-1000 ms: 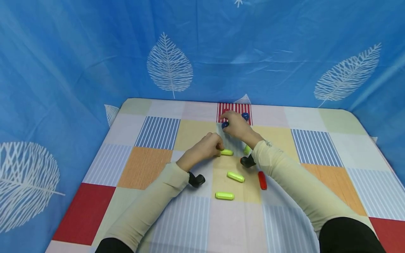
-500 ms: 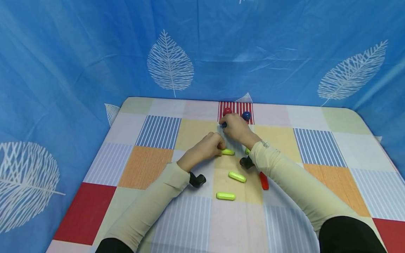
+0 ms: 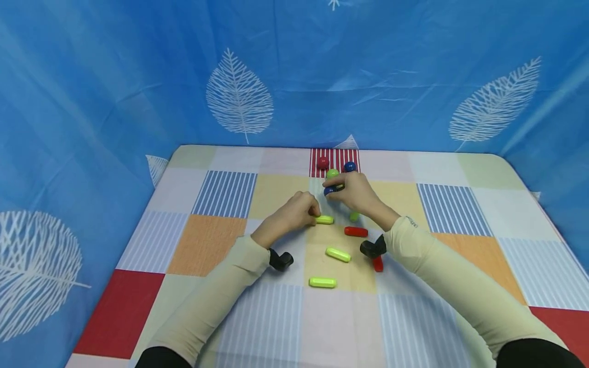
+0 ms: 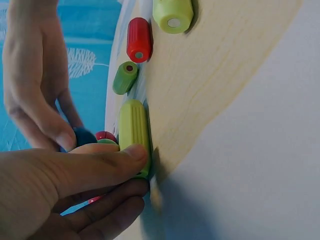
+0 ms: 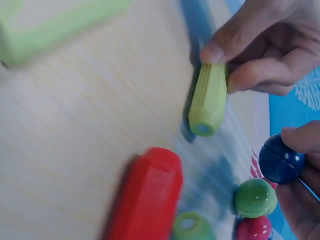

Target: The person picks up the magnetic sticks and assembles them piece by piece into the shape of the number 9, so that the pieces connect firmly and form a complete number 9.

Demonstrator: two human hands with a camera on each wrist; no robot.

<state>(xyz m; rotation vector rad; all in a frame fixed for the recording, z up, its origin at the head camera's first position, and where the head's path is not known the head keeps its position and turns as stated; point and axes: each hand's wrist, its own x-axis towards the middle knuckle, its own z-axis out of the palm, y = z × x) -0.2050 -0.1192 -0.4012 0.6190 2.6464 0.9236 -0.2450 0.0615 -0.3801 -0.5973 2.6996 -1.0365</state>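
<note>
- The left hand (image 3: 293, 213) pinches one end of a lime bar (image 5: 207, 102) between thumb and fingers, low at the patchwork cloth (image 3: 267, 327); whether the bar touches it I cannot tell
- The right hand (image 3: 360, 193), farther out, pinches a blue ball (image 5: 280, 160) between thumb and finger
- Just beyond sit a green ball (image 3: 332, 174), a red ball (image 3: 323, 163) and a second blue ball (image 3: 350, 166)
- A red bar (image 3: 356, 231) lies near the pinched bar, a green bar (image 3: 354, 216) just beyond it
- Nearer the person lie a second lime bar (image 3: 338, 254), a third lime bar (image 3: 322, 282) and a partly hidden second red bar (image 3: 378, 264)
</note>
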